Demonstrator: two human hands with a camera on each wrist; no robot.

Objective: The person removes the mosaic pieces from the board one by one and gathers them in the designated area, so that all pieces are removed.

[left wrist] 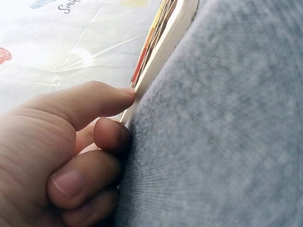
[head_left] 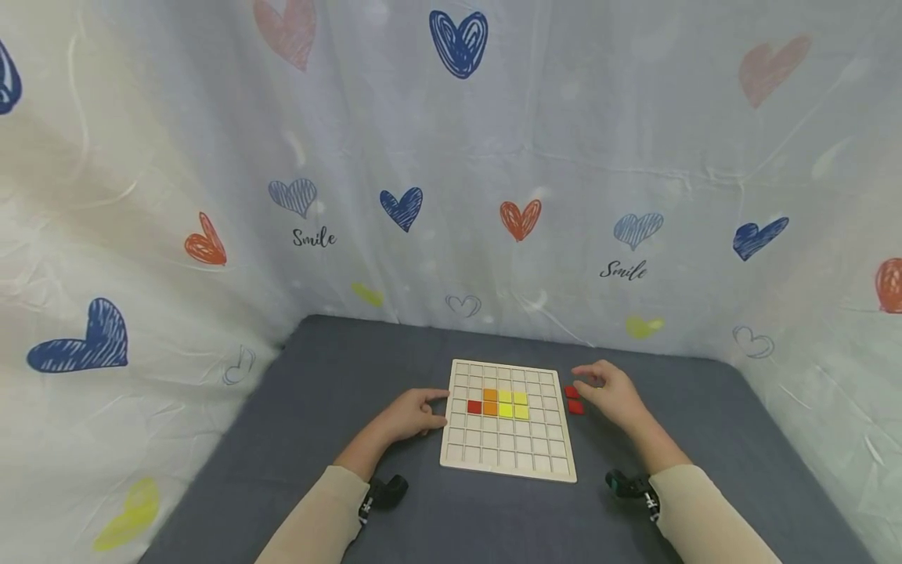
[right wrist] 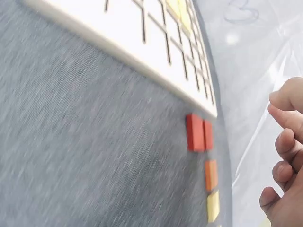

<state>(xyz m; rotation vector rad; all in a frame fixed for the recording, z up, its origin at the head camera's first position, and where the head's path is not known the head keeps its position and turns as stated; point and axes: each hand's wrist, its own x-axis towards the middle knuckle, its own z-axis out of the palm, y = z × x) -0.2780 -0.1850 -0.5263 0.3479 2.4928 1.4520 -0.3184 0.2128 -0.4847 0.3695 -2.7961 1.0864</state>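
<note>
A pale wooden grid board (head_left: 506, 460) lies on the dark grey cloth. In it sit one red tile (head_left: 474, 407), two orange tiles (head_left: 490, 409) and several yellow tiles (head_left: 521, 412). My left hand (head_left: 410, 415) touches the board's left edge with thumb and index finger; its other fingers are bent in the left wrist view. Two loose red tiles (head_left: 575, 407) lie just off the board's right side. Over and beside them hovers my right hand (head_left: 615, 393), fingers loosely bent, thumb and index close together, with nothing visible between them.
The right wrist view also shows an orange tile (right wrist: 211, 175) and a yellow tile (right wrist: 213, 206) in line beyond the red ones. Grey cloth (head_left: 338, 376) covers the table. A pale curtain (head_left: 564, 117) printed with hearts hangs behind and at the sides.
</note>
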